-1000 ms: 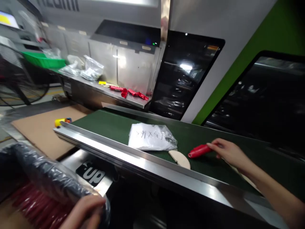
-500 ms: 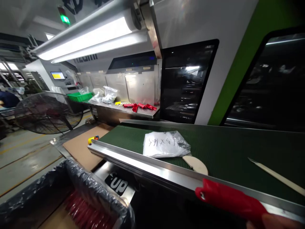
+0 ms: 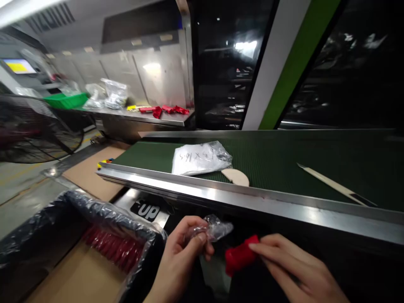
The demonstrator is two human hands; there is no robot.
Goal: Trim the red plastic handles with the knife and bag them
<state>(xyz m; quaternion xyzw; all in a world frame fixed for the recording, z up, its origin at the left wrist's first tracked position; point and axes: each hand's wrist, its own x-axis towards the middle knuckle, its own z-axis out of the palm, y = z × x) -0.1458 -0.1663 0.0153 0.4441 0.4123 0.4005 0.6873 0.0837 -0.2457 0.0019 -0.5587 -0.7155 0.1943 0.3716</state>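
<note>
A: We're low at six o'clock, below the steel rail (image 3: 221,198) of the green conveyor belt (image 3: 284,155). Our left hand (image 3: 181,252) pinches a small clear plastic bag (image 3: 213,229) between thumb and fingers, its crinkled end sticking out toward three o'clock.

B: And our right hand (image 3: 293,269) grips the red plastic handle (image 3: 240,255), fingers laid along it, the red end pointing at nine o'clock, just beside the bag but apart from it.

A: At eight o'clock we see the cardboard box (image 3: 63,269) lined with a dark plastic liner (image 3: 104,216), rows of red handles (image 3: 110,248) lying inside.

B: On the belt, at twelve o'clock from our hands, a white bag with handwriting (image 3: 198,158) lies flat, a pale half-round piece (image 3: 236,176) touching its edge. At two o'clock, a long pale strip (image 3: 331,184) lies slantwise.

A: Far at ten o'clock, a steel counter (image 3: 151,119) carries more red parts (image 3: 166,110), clear bags (image 3: 110,94) and a green tray (image 3: 66,100). A floor fan (image 3: 34,130) stands at nine o'clock.
</note>
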